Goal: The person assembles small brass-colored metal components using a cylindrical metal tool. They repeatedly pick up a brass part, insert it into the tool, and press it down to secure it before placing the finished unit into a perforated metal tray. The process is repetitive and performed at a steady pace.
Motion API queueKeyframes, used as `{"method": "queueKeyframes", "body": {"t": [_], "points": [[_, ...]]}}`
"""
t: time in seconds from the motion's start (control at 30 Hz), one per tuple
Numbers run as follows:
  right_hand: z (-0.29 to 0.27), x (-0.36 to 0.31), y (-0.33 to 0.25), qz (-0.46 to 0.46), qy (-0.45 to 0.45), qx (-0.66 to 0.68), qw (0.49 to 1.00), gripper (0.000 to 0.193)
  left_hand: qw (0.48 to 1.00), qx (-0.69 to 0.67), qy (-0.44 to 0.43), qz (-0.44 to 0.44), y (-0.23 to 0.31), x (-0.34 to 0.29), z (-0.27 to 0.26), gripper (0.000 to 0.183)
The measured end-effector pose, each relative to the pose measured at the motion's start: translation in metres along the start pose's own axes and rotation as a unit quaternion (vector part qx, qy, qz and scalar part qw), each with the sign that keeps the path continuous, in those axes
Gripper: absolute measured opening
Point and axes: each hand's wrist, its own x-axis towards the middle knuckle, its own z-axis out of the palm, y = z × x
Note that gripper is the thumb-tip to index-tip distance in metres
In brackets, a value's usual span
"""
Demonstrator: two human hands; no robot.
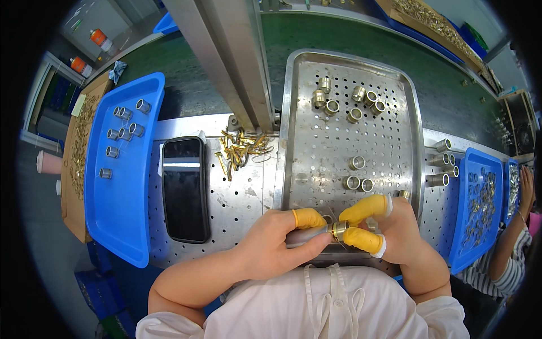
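Close in front of my body, my left hand (282,240) is closed round a smooth grey cylindrical piece (302,235); a yellow cot covers one of its fingers. My right hand (395,229), with yellow cots on thumb and forefinger, pinches a brass-coloured metal ring (339,229) at the end of that piece. The two hands meet over the near edge of a perforated steel tray (324,147). On the tray stand several short metal sleeves (354,115), in a far group and a nearer group (352,182). Fingers hide part of what I hold.
Left lie brass-coloured slips (240,150), a black phone (184,189) and a blue tray (116,198) with several sleeves. Metal tubes (440,160) and another blue tray (463,226) of small parts sit right. A steel post (226,62) rises behind. At far right shows another person's arm (511,243).
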Motion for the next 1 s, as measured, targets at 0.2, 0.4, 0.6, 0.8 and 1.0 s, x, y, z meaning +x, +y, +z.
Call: {"method": "queueKeyframes", "body": {"t": [0.2,0.4,0.6,0.8,1.0], "points": [[0.0006,-0.0012,0.0032,-0.002,0.003,0.015,1.000,0.021,1.000,0.012,0.006,0.001,0.0046,-0.0008,0.0001,0.018],[0.0009,-0.0008,0.0023,-0.011,0.001,0.003,1.000,0.021,0.999,0.005,0.030,0.015,0.0023,0.0000,0.0022,0.024],[0.0014,-0.0013,0.0011,-0.023,0.004,-0.018,1.000,0.020,1.000,-0.015,-0.006,-0.011,0.0023,-0.0004,-0.0004,0.019],[0.0023,-0.0017,0.0015,-0.022,0.001,-0.013,1.000,0.019,0.999,-0.034,0.021,0.026,-0.0046,0.0006,0.0025,0.023],[0.0022,-0.0016,0.0018,0.001,0.004,0.018,1.000,0.020,0.999,-0.026,0.023,0.027,-0.0050,0.0006,0.0030,0.024]]}}
